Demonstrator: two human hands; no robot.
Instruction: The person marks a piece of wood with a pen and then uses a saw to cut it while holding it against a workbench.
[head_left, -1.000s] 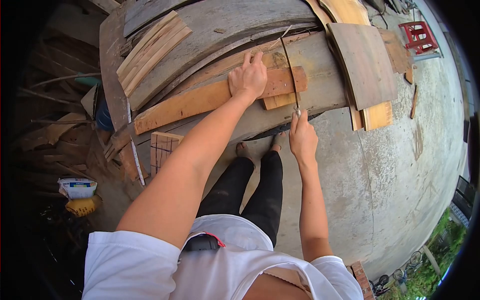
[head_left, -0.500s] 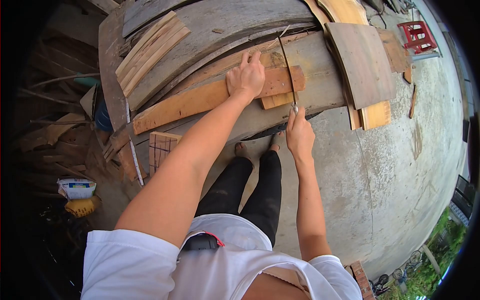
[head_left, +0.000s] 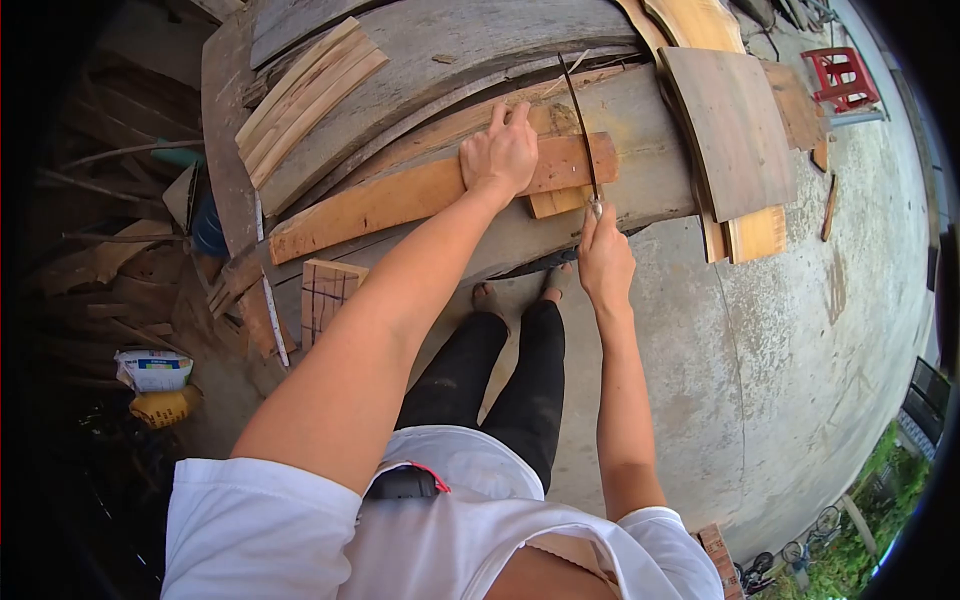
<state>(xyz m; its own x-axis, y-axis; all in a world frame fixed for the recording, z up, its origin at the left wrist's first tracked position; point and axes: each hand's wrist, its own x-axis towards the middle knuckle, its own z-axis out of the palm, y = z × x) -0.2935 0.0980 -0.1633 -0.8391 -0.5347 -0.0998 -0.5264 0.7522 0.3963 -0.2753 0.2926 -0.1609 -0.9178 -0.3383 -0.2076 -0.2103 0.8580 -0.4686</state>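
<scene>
A brown wooden board (head_left: pixel 365 210) lies slantwise across the weathered bench planks. My left hand (head_left: pixel 500 155) bears down on it from above, fingers curled over its far edge. In my right hand (head_left: pixel 605 262) is the handle of a hand saw (head_left: pixel 578 118), my fist wrapped round the grip at the bench's near edge. The narrow dark blade crosses the board close to its right end and points away from me. Beneath that end shows a lighter wood block (head_left: pixel 560 202).
Cut wood strips (head_left: pixel 310 100) lie at the back left, and a marked wood block (head_left: pixel 328 290) is near the front. Stacked flat boards (head_left: pixel 728 130) overhang the bench at the right. A red stool (head_left: pixel 842 80) stands on the concrete floor (head_left: pixel 790 360). Scrap wood fills the left side.
The saw and my right hand have slid slightly away from me across the board. My left hand keeps its place on the board. The whole view has shifted a little.
</scene>
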